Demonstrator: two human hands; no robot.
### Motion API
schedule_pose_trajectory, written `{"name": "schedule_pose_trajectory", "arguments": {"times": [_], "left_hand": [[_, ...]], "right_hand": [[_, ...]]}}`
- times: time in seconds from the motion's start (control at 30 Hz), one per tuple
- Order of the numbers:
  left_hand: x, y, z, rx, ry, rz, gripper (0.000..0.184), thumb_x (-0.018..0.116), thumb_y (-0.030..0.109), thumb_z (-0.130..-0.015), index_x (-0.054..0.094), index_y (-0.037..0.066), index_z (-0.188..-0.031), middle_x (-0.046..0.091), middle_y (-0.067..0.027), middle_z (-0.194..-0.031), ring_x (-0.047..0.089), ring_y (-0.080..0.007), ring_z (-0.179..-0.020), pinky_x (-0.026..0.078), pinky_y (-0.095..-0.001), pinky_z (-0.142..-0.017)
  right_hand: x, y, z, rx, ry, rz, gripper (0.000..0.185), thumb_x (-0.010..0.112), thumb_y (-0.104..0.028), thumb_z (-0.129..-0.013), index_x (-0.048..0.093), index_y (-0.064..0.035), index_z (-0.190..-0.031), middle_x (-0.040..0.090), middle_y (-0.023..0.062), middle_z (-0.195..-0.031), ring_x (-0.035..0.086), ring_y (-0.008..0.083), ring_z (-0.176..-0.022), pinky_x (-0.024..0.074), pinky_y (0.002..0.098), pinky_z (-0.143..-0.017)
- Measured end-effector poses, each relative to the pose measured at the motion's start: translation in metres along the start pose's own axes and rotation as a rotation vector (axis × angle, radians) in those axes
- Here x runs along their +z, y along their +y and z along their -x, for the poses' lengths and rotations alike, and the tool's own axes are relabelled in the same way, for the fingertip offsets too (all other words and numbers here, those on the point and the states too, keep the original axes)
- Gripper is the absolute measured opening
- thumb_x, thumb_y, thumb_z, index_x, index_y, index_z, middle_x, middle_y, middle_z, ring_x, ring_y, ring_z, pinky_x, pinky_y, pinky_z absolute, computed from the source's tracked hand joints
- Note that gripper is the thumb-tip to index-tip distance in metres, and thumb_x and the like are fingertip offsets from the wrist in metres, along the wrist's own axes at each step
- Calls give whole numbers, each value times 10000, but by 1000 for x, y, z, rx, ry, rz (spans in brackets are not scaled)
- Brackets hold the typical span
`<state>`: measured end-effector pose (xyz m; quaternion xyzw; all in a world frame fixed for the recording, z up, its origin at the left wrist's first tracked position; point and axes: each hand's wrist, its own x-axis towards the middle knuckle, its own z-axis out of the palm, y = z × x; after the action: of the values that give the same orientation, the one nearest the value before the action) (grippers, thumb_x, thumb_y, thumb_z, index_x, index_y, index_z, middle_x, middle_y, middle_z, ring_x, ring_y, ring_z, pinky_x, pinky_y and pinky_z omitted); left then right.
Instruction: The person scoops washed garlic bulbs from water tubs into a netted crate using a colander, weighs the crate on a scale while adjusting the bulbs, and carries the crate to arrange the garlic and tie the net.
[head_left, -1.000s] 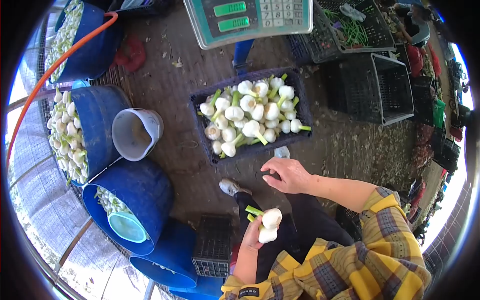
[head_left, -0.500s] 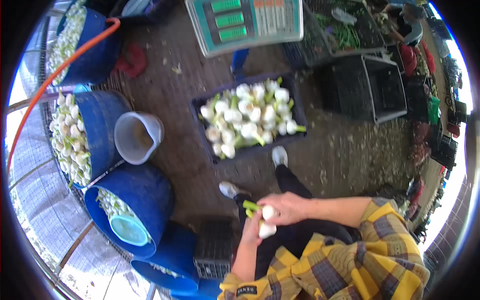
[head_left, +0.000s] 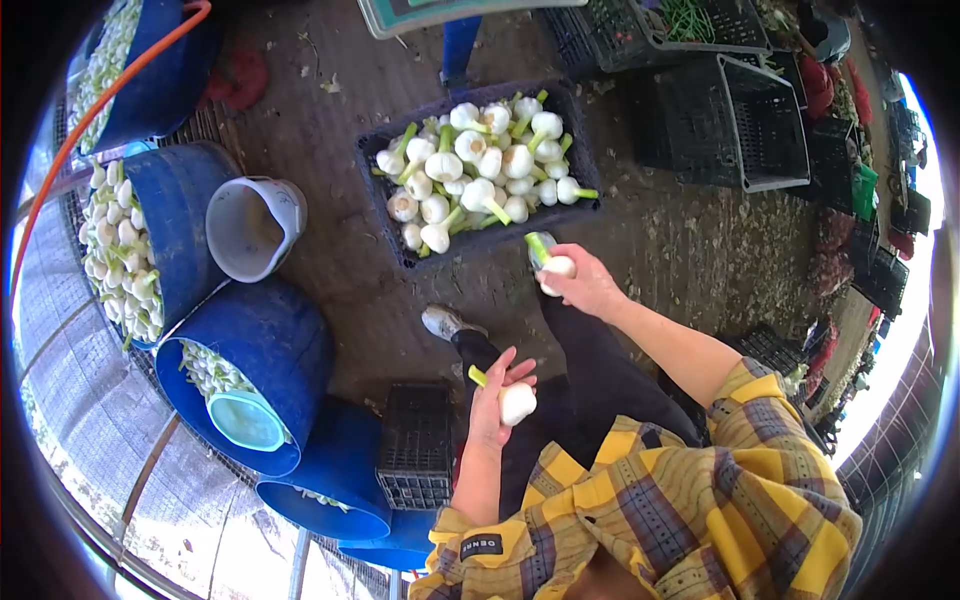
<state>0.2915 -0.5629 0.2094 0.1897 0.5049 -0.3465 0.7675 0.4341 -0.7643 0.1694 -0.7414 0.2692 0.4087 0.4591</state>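
Note:
My left hand (head_left: 487, 408) cradles a white garlic bulb (head_left: 517, 404) near my lap, its short green stem poking up between thumb and fingers, which are partly spread. Farther forward, my right hand (head_left: 592, 285) grips another garlic bulb (head_left: 556, 275) with its green stem pointing away from me. That hand is just short of the dark plastic crate (head_left: 400, 252) on the floor, which is heaped with trimmed garlic bulbs (head_left: 480, 165). The right hand's bulb is apart from the crate and partly covers my shoe.
Blue barrels (head_left: 275, 345) with garlic line the left side, a grey bucket (head_left: 250, 232) among them. A scale (head_left: 455, 14) on a blue post stands beyond the crate. Black crates (head_left: 690, 130) are at right, another crate (head_left: 417, 430) near my left. A person (head_left: 825, 35) is at far right.
My hands have separated, each with one garlic bulb. The right hand has moved forward toward the crate; the left has shifted slightly up and left. The view has tilted down.

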Motion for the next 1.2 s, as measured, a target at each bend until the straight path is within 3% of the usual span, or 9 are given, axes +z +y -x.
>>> {"name": "schedule_pose_trajectory", "arguments": {"times": [0.13, 0.3, 0.43, 0.57, 0.73, 0.97, 1.07, 1.13, 1.2], "left_hand": [[-13, -7, 4, 13, 46, 76, 429, 498, 300, -942, 472, 91, -1315, 599, -184, -1169, 632, -243, -942, 543, -399, -787], [-10, -10, 16, 44, 58, 101, 400, 509, 282, -937, 493, 96, -1291, 613, -181, -1145, 639, -250, -933, 541, -407, -788], [-9, -16, 22, 44, 44, 89, 372, 499, 266, -940, 503, 88, -1266, 605, -183, -1156, 632, -255, -955, 541, -412, -793], [-5, -18, 26, 48, 26, 84, 352, 483, 257, -945, 503, 81, -1249, 594, -185, -1174, 624, -269, -974, 541, -419, -798], [-2, -18, 33, 42, 57, 55, 324, 470, 240, -943, 510, 76, -1219, 586, -191, -1185, 620, -293, -995, 540, -438, -801], [-13, -14, 49, 4, 28, 150, 263, 443, 187, -937, 514, 88, -1170, 600, -173, -1160, 626, -305, -983, 562, -419, -730], [-26, -18, 53, 1, 83, 129, 229, 493, 256, -913, 544, 131, -1098, 640, -116, -1072, 629, -264, -977, 560, -402, -700], [-30, -15, 60, 14, 106, 181, 182, 513, 283, -908, 559, 153, -1028, 652, -68, -999, 638, -223, -942, 554, -367, -659], [-47, -21, 62, 69, 115, 237, 181, 535, 312, -901, 579, 159, -988, 656, -54, -967, 646, -198, -905, 545, -345, -632]], "right_hand": [[-15, 6, -50, -43, 295, 324, 630, 671, -457, -766, 507, -48, -1216, 635, 177, -1063, 601, 317, -1026, 452, 372, -895], [-18, 1, -67, -240, 523, 492, 589, 638, -410, -793, 503, -57, -1244, 581, 172, -1190, 569, 330, -1086, 439, 404, -941], [-30, 24, -34, -308, 286, 450, 410, 622, -317, -818, 580, -71, -1142, 616, 160, -1093, 599, 323, -1009, 473, 401, -875], [-40, 59, 11, -123, 116, 438, 328, 605, -275, -817, 620, -74, -1076, 652, 145, -975, 624, 317, -944, 484, 401, -848], [-45, 107, 50, -34, 12, 490, 331, 599, -277, -822, 625, -66, -1077, 659, 134, -1026, 619, 296, -988, 481, 382, -871], [-34, 92, 59, -40, -29, 405, 336, 597, -277, -834, 620, -54, -1084, 669, 124, -1010, 629, 262, -986, 479, 358, -880], [-27, 81, 55, -64, -15, 349, 323, 617, -246, -830, 615, -46, -1084, 677, 123, -975, 650, 218, -926, 493, 328, -839], [-22, 98, 41, -39, -71, 89, 254, 579, -146, -879, 596, -44, -1111, 643, 48, -818, 604, 111, -726, 494, 256, -638], [-19, 62, 56, 135, -98, 65, 283, 587, -190, -904, 571, -76, -1163, 615, -1, -949, 611, 90, -757, 489, 214, -594]]}}
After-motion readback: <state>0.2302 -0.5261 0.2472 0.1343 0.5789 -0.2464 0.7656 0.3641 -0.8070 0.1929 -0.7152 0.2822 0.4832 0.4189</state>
